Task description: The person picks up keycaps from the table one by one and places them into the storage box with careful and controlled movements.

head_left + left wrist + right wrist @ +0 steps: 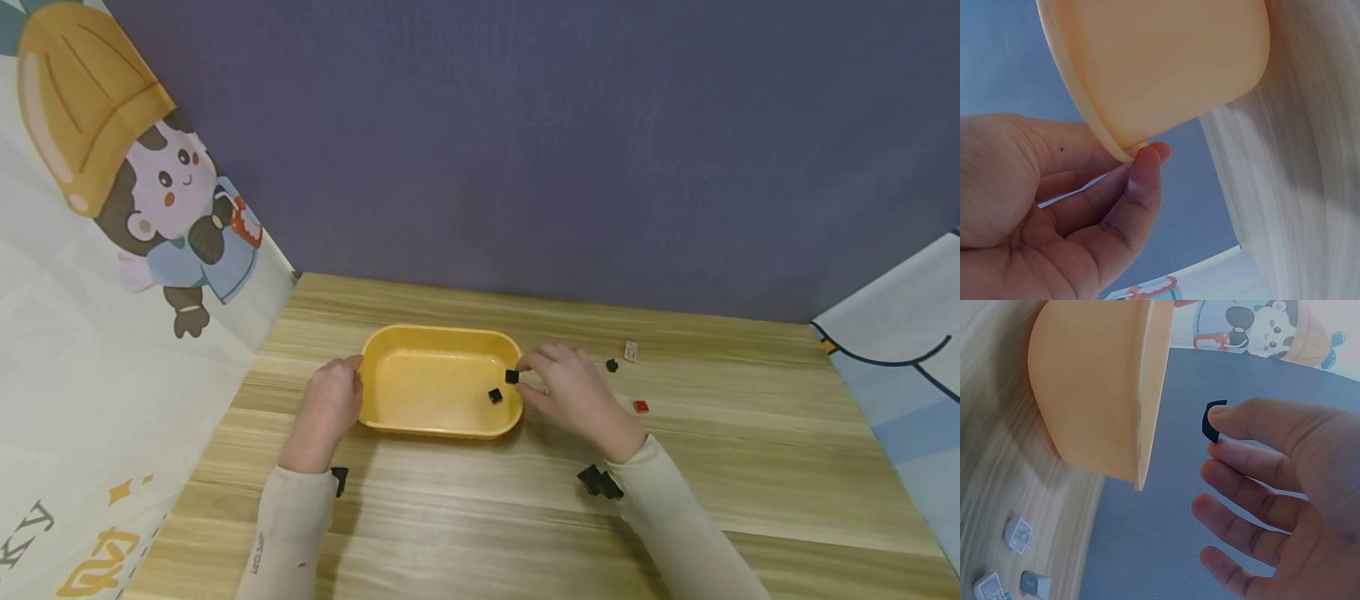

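Observation:
My left hand (327, 404) grips the left rim of a yellow oval plastic tub (442, 432), thumb and fingers pinching the edge in the left wrist view. My right hand (573, 396) is at the tub's right end, pinching a small black keycap (1212, 422) between thumb and index finger, the other fingers spread. From the head view this keycap overlaps the tub's inner right side; the right wrist view has it above the rim. A second black keycap (495, 396) lies inside on the tub's floor.
Right of the tub, a pinkish keycap (631, 351), a small dark piece (612, 365) and a red keycap (641, 407) lie on the wooden table (750, 467). Low in the right wrist view are a white keycap (1019, 534) and a grey one (1035, 584). A dark blue panel (562, 167) stands behind.

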### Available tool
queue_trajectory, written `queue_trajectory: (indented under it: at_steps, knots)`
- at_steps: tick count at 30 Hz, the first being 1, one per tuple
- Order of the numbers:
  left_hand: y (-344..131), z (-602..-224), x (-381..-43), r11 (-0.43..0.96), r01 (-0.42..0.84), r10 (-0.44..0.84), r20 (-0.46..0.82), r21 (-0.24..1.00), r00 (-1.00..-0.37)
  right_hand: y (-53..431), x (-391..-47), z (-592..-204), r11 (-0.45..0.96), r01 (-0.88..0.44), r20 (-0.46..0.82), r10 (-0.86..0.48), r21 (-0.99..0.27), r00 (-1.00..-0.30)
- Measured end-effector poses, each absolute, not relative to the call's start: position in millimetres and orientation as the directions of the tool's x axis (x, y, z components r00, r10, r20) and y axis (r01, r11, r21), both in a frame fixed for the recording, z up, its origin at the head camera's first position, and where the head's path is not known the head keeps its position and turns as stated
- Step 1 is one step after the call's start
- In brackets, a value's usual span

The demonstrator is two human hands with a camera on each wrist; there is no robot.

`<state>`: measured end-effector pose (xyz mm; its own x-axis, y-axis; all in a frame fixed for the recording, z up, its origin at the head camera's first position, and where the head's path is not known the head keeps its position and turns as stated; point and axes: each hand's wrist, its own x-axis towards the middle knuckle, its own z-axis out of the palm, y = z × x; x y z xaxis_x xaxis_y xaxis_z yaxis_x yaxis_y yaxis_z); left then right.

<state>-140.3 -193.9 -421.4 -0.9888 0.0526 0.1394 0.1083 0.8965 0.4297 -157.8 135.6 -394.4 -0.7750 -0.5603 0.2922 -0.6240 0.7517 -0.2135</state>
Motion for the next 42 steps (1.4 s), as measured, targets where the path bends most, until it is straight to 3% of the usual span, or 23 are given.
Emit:
queue_trajectory:
  at_steps: [12, 29, 42]
  knots:
    - [-194.7, -422.7, -140.4, 0.897, 0.121, 0.059, 0.156, 0.424, -0.986, 143.7, -159.0, -396.8, 0.768, -0.598, 0.292, -0.532, -0.227, -0.795]
    - [-194.6, -421.8, -141.0, 0.899, 0.123, 0.061, 0.157, 0.420, -0.986, 191.2, -164.4, -398.8, 0.826, -0.512, 0.290, -0.443, -0.237, -0.849]
    - [-194.6, -422.3, -141.0, 0.900, 0.137, 0.070, 0.172, 0.414, -0.983, 226.2, -156.6, -422.0, 0.854, -0.484, 0.288, -0.422, -0.191, -0.859]
